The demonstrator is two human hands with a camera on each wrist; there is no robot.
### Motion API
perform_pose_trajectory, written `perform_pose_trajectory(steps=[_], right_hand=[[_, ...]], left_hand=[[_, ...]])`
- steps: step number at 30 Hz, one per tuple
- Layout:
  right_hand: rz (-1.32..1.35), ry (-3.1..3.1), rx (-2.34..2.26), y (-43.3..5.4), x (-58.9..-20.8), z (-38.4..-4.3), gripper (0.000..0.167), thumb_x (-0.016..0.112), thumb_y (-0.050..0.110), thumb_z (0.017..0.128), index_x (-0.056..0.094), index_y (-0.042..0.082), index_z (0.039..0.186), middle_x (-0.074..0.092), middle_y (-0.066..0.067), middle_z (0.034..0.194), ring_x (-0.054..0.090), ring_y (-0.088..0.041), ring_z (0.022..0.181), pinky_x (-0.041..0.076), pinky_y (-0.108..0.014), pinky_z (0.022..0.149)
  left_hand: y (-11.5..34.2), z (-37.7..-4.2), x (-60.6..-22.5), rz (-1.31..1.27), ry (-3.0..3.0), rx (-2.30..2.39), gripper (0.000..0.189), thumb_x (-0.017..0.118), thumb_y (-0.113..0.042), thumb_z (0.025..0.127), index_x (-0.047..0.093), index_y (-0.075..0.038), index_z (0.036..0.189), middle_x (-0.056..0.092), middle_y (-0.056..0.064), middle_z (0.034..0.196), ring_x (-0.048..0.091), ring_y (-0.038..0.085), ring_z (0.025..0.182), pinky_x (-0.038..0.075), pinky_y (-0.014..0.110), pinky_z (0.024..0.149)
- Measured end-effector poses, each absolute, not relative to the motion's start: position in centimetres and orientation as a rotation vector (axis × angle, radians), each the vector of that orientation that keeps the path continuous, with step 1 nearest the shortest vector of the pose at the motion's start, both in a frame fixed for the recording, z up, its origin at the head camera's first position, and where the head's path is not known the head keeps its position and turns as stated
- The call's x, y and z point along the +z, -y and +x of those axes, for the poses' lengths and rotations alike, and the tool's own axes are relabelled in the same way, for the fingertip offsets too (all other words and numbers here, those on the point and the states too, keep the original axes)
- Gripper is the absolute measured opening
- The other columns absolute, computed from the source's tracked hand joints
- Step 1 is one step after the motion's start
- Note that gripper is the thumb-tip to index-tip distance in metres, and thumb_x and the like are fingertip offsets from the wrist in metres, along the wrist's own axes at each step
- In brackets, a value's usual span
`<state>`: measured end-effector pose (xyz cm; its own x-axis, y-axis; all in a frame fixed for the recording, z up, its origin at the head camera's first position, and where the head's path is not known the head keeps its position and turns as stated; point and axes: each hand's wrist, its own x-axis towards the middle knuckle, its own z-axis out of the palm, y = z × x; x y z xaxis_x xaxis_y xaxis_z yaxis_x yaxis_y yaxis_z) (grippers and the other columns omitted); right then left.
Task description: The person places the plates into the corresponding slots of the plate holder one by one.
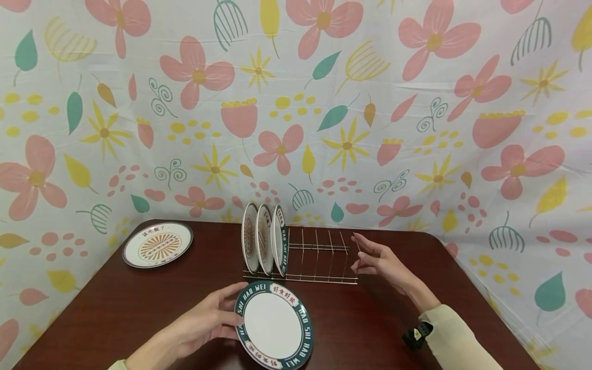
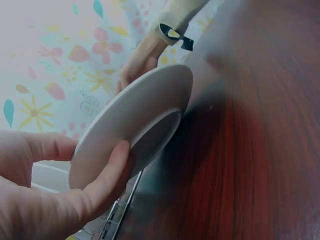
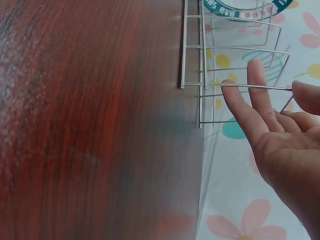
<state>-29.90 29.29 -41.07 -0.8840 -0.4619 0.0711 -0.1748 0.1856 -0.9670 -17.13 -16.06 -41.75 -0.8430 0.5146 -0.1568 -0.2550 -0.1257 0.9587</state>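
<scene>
My left hand (image 1: pixel 199 321) grips a round plate (image 1: pixel 273 326) by its left edge, tilted above the table in front of the rack. Its face is white, with a dark green lettered rim; the plain underside shows in the left wrist view, fingers against it and thumb at the edge. A metal wire dish rack (image 1: pixel 319 281) stands at the back of the table. Three plates (image 1: pixel 265 239) sit upright in its left slots. At the rack's right end, my right hand (image 1: pixel 381 264) pinches the top of the last wire divider, other fingers spread beside it.
Another plate (image 1: pixel 157 244), white with an orange sunburst pattern, lies flat at the table's back left. The dark brown wooden table (image 1: pixel 361 329) ends against a flower-printed cloth (image 1: pixel 296 103) hanging behind it. A dark band (image 1: pixel 418 335) is on the right wrist.
</scene>
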Motion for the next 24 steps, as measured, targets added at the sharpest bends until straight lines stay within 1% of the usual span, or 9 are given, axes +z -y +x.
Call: perform_pose_trajectory(steps=[4,7,11,17,21,24], right_hand=[[-0.596,-2.201,-1.771,-29.3,-41.1,-29.9,0.065,0.049,0.017,0.114,0.016,0.011,0.170,0.014,-0.014,0.174,0.068,-0.035,0.109,0.056,-0.045,0.100],[-0.583,-2.159,-1.794,-29.3,-41.1,-30.0,0.065,0.048,0.017,0.114,0.015,0.013,0.170,0.012,-0.012,0.175,0.068,-0.033,0.109,0.056,-0.045,0.101],[-0.597,-2.111,-1.826,-29.3,-41.2,-30.0,0.066,0.049,0.017,0.114,0.014,0.012,0.170,0.010,-0.013,0.175,0.069,-0.033,0.108,0.056,-0.046,0.102],[-0.610,-2.090,-1.835,-29.1,-41.3,-30.2,0.067,0.049,0.017,0.114,0.012,0.011,0.170,0.007,-0.014,0.175,0.070,-0.032,0.107,0.056,-0.045,0.100],[-0.607,-2.106,-1.821,-29.0,-41.3,-30.2,0.067,0.048,0.017,0.114,0.012,0.012,0.170,0.007,-0.013,0.175,0.070,-0.031,0.105,0.057,-0.043,0.100],[-0.601,-2.114,-1.814,-28.8,-41.2,-30.2,0.066,0.048,0.016,0.114,0.012,0.012,0.170,0.007,-0.013,0.176,0.070,-0.030,0.104,0.057,-0.044,0.100]], left_hand=[[15.9,-16.9,-41.7,0.299,-1.540,2.031,0.089,0.061,0.004,0.098,0.006,-0.001,0.167,0.060,0.030,0.134,0.069,0.033,0.108,0.060,0.046,0.092],[15.9,-16.8,-41.7,0.315,-1.491,2.037,0.089,0.062,0.003,0.099,0.007,-0.006,0.168,0.060,0.029,0.136,0.069,0.034,0.111,0.059,0.047,0.095],[15.8,-16.6,-41.5,0.352,-1.483,2.044,0.088,0.064,0.001,0.101,0.011,-0.011,0.169,0.059,0.027,0.137,0.068,0.034,0.113,0.058,0.049,0.096],[15.2,-16.0,-40.8,0.412,-1.514,2.045,0.084,0.066,0.003,0.100,0.022,-0.015,0.169,0.056,0.026,0.136,0.067,0.034,0.110,0.058,0.052,0.095],[14.7,-15.4,-40.1,0.440,-1.565,2.043,0.085,0.068,0.002,0.098,0.025,-0.017,0.169,0.055,0.024,0.140,0.066,0.033,0.113,0.058,0.052,0.095],[14.3,-14.9,-39.5,0.481,-1.631,2.045,0.085,0.069,0.001,0.098,0.027,-0.018,0.169,0.057,0.023,0.138,0.066,0.033,0.114,0.059,0.050,0.095]])
